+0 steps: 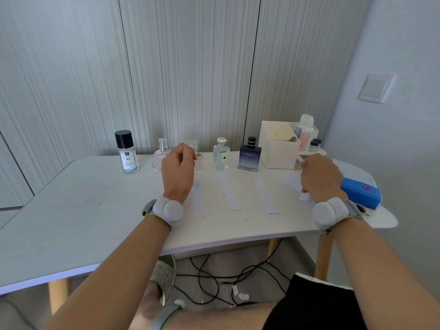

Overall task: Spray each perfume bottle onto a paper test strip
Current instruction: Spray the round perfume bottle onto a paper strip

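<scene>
Two legible labels: "45" bottle [127, 153], "MAYCREATE" bottle [249, 158].

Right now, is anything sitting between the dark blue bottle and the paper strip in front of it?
Nothing visible does: only bare table separates the dark blue bottle from the paper strip.

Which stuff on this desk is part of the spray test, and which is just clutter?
Job: black-capped bottle, round pink bottle, square pink bottle, pale blue bottle, dark blue bottle, laid-out strips, strip pinched by right hand.
Clutter: cream organiser, blue tissue pack, floor cables, wall switch.
</scene>
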Demonstrator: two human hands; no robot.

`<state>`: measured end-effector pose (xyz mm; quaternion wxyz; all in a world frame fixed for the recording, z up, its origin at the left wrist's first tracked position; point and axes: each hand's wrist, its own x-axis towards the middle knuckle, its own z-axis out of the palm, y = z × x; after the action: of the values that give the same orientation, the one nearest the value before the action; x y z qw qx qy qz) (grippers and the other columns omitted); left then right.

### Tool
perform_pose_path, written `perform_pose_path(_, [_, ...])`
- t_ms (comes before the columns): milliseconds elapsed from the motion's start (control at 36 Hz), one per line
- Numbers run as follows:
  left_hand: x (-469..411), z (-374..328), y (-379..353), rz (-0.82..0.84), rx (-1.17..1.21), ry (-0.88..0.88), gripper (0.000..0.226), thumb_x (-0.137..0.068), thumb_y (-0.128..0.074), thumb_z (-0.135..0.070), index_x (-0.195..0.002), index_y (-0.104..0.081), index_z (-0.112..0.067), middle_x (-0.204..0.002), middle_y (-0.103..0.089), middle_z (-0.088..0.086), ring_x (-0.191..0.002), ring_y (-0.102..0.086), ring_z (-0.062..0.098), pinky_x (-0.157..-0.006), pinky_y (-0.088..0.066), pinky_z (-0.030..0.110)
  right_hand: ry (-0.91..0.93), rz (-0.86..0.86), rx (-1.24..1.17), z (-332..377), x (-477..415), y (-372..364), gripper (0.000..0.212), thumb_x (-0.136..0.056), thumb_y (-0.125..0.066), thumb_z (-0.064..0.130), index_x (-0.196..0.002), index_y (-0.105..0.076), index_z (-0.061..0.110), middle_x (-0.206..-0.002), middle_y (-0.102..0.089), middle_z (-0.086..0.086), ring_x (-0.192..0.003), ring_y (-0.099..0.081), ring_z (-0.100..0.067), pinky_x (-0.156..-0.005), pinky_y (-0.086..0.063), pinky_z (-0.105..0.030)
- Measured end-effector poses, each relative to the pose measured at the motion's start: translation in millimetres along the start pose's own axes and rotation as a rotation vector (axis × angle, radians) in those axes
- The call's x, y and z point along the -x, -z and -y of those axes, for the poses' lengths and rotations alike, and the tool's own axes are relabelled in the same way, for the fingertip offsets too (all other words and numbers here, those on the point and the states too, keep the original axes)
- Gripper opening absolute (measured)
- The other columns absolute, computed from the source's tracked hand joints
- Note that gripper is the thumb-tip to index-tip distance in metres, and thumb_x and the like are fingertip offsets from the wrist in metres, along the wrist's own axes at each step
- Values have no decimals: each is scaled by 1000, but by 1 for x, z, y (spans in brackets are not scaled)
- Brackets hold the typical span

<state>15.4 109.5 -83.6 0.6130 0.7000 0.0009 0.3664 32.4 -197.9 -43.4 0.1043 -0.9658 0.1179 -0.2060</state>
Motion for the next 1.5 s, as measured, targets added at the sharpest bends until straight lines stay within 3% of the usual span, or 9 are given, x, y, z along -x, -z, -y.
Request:
perform_pose_path(278, [-1, 1, 1, 29, 13, 9, 31, -95, -47, -22, -65, -53, -23, -59, -50, -6, -63, -42, 20, -63, -36, 38, 199, -403, -452, 18, 10, 9, 47, -106, -55, 50, -99, -81, 12, -74, -65, -2, -69, -55, -17, -68, -47, -35])
perform_pose_path(444, [5, -8, 0, 223, 61, 43, 29, -106, -54, -16, -79, -64, -9, -62, -54, 4, -54, -45, 19, -50, -37, 28, 283, -150, -966, 42, 26, 4, 27, -106, -58, 42, -85, -73, 32, -86, -79, 2, -55, -67, -11, -51, -58, -30])
perform_pose_path(611, [12, -11, -4, 496, 36, 29, 36, -109, -58, -41, -113, -75, -9, -105, -79, 4, -63, -61, 26, -56, -43, 10, 229, 1, -1200, 75, 42, 3, 32, -106, -58, 42, -91, -79, 23, -77, -78, 9, -54, -66, -10, -52, -55, -23])
perform_pose_path(750, [16, -10, -5, 643, 33, 88, 51, -97, -70, -59, -125, -74, -17, -96, -80, -9, -58, -53, 2, -60, -41, 12, 254, 63, -1228, 100, 54, -3, 34, -105, -58, 42, -102, -80, 17, -88, -79, 1, -69, -75, -18, -51, -60, -33])
perform_pose_path(917, [19, -12, -2, 729, 58, 107, 24, -104, -70, -24, -119, -79, -7, -104, -84, 6, -95, -79, 6, -74, -48, 6, 288, 22, -1175, 118, 56, -12, 35, -105, -61, 41, -90, -78, 14, -74, -72, 22, -70, -72, -14, -55, -60, -48])
perform_pose_path(1000, [18, -11, -1, 709, 58, 73, 22, -104, -71, -20, -116, -81, -4, -102, -85, 8, -100, -80, 12, -76, -50, 7, 302, 36, -1172, 123, 58, -12, 35, -104, -61, 40, -89, -78, 14, -73, -72, 28, -69, -70, -6, -58, -61, -45])
perform_pose_path(1167, [13, -9, 0, 628, 53, 47, 20, -104, -70, -15, -102, -80, 2, -95, -84, 15, -76, -75, 1, -66, -45, 5, 328, 30, -1221, 130, 60, -12, 53, -101, -67, 44, -86, -75, -6, -75, -69, -27, -63, -62, -41, -48, -54, -44])
perform_pose_path(1333, [4, -9, 17, 470, 26, 29, 26, -105, -70, -20, -95, -79, 3, -87, -81, 13, -57, -60, -6, -63, -43, 9, 344, 57, -1188, 132, 60, -17, 33, -97, -70, 48, -91, -83, 18, -79, -79, 7, -67, -74, -8, -56, -53, -25])
perform_pose_path(1500, [-12, -3, 60, 264, -7, 16, 38, -105, -68, -36, -94, -75, -1, -70, -75, 6, -51, -41, 2, -61, -40, 14, 457, 41, -1042, 148, 60, -32, 33, -96, -67, 55, -100, -83, 27, -87, -78, 17, -66, -73, -6, -70, -61, -38])
